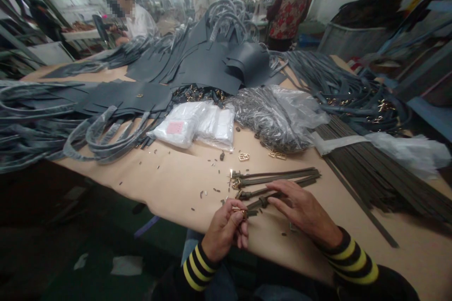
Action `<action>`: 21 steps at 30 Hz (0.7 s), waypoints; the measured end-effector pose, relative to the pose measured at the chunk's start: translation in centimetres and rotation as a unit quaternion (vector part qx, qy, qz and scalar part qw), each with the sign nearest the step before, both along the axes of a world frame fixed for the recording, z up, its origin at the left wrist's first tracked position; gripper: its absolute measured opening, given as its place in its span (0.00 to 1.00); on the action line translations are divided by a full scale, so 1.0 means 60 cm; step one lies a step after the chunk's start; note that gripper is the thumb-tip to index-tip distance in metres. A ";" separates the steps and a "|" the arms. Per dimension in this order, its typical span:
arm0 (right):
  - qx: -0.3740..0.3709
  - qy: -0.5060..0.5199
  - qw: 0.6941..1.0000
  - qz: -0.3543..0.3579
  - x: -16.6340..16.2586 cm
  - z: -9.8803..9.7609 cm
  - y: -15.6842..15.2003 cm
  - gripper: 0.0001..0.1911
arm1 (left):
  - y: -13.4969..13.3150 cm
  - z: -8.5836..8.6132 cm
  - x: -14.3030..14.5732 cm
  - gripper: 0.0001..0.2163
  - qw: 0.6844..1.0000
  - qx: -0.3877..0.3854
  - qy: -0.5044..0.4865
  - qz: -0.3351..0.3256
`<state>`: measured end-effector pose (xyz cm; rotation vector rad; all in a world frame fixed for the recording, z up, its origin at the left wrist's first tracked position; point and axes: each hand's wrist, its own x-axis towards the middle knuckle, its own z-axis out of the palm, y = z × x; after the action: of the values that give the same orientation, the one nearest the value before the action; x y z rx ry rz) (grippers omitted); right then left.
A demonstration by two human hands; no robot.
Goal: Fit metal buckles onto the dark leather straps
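Note:
My left hand (228, 225) is closed at the table's front edge, pinching a small gold buckle (243, 212) at the end of a dark olive strap. A dark loop (263, 201) sits around this strap a little further along. Beside that loop is my right hand (300, 209), its fingers stretched out and apart over the straps, the thumb close to the loop. Just beyond both hands, several finished-looking straps (271, 179) with gold buckles lie side by side. Two loose gold buckles, one a rectangular buckle (244, 156), rest farther back.
Small dark loops and scraps (217, 190) dot the tan tabletop (169, 183). Behind are white packets (180, 124) and a clear plastic bag (275, 117) of dark pieces. Long olive strips (381, 178) lie right; blue-grey bag panels (205, 63) are piled behind. Several people are in the background.

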<state>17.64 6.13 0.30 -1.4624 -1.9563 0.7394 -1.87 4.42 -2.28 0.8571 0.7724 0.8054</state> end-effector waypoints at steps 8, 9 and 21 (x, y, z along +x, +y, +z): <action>0.048 -0.234 0.963 0.127 -0.008 0.009 0.022 0.12 | 0.001 0.003 0.002 0.13 1.000 -0.009 0.001 0.013; 0.050 -0.233 0.963 0.125 -0.011 0.010 0.023 0.10 | 0.001 0.002 0.003 0.13 1.000 -0.009 0.000 0.015; -0.025 -0.231 0.956 0.181 -0.012 0.023 0.019 0.02 | 0.003 -0.007 0.001 0.12 0.999 -0.017 -0.034 0.018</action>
<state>16.89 7.24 1.67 -1.4128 -2.6285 0.6387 -1.82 4.63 -2.68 0.7839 0.7405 0.8476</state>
